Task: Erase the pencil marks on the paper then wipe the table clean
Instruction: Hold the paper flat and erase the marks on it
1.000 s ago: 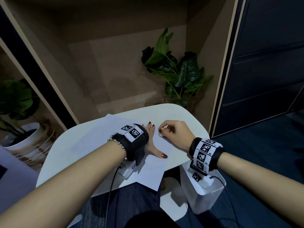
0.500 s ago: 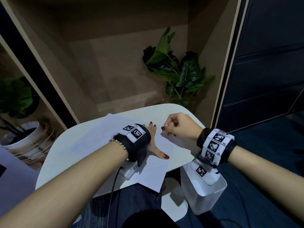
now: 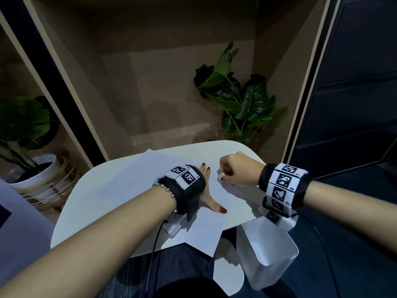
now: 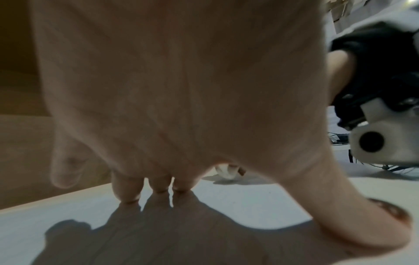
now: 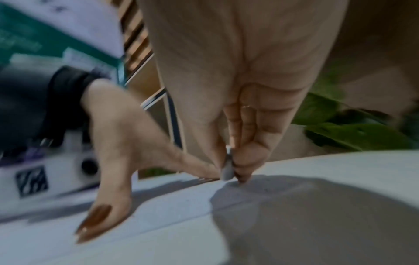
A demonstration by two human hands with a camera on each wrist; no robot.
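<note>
One sheet of paper [image 3: 154, 183] lying on the white bench [image 3: 90, 201], near corner overhanging the bench edge toward the person. Pencil marks not showing on the sheet in any view. Two hands working over it. Left hand [image 3: 207, 190] lying flat on the paper, grip wide, fingers [image 4: 127, 188] straight and pressing down, thumb [image 4: 362, 224] spread out to the side, holding the sheet in place. Right hand [image 3: 238, 171] sitting just beside it near the right edge of the sheet, grip narrow, fingers curled and pinching one small white eraser [image 3: 221, 175]; from the right wrist view, eraser [image 5: 226, 172] sticking out below the fingertips and touching the paper surface. One band with black-and-white markers wrapping each wrist, two in all. One beaded bracelet [image 3: 169, 194] circling the left wrist. One white open-topped bin [image 3: 268, 250] standing on the floor below the right edge of the bench, contents not showing. Two leafy plants: one [image 3: 238, 97] standing beyond the far edge of the bench, one [image 3: 23, 125] sitting in a white pot [image 3: 40, 168] to the left, pot resting inside a wicker basket [image 3: 53, 190].
</note>
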